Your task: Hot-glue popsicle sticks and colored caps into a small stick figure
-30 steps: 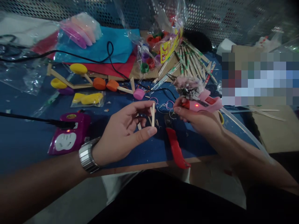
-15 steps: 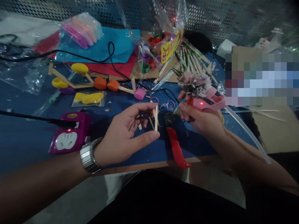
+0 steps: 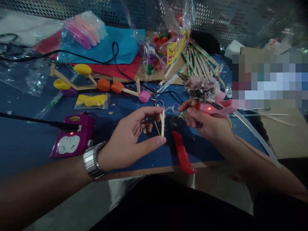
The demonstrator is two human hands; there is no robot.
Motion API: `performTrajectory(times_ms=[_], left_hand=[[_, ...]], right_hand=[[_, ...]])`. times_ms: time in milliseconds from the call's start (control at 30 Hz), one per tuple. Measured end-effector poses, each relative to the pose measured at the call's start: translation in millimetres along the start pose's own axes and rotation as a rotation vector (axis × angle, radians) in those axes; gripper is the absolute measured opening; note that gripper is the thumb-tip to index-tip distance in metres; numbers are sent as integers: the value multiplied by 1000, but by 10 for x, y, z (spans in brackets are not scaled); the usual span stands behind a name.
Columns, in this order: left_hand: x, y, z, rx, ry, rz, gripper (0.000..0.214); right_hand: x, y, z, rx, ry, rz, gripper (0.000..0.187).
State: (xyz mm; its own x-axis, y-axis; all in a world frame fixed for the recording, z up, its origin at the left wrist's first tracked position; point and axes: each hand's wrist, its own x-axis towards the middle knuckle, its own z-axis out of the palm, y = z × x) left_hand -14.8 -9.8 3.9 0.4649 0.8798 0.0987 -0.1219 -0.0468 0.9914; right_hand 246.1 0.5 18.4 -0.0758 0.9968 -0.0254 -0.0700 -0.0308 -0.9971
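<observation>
My left hand, with a metal watch on its wrist, pinches a short wooden stick upright between thumb and forefinger. In my right hand is a pink glue gun with a lit red light. Whitish and dark scraps cling around the front of the gun. A clear glue stick sticks out behind it, over my forearm. My right forefinger points out to the left, off the gun's body. Between my hands, a red-handled cutter lies on the blue table.
A purple power adapter with a black cord stands at left. Behind lie a stick model with coloured caps, a yellow packet, a bag of coloured caps and several wooden sticks. Cardboard is at right.
My right forefinger has stretched out to the left, away from the glue gun. My left hand, still pinching the stick, has shifted very slightly right.
</observation>
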Motion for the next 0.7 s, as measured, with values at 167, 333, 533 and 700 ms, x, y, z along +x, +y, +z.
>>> performTrajectory(times_ms=[167,333,533,700], left_hand=[[-4,6,-3,2,-3,-12,63],[-11,2,-3,-14,-11,4,63],[-29,-5,-10,-190,-74,48,67],[-34,23,3,-271,-107,20,64]], right_hand=[[-7,-8,11,-11,-19,15,23],[-19,-10,-30,-48,-73,39,20],[-119,-73,-76,27,-242,99,22],[-177,-124,-41,37,-275,162,28]])
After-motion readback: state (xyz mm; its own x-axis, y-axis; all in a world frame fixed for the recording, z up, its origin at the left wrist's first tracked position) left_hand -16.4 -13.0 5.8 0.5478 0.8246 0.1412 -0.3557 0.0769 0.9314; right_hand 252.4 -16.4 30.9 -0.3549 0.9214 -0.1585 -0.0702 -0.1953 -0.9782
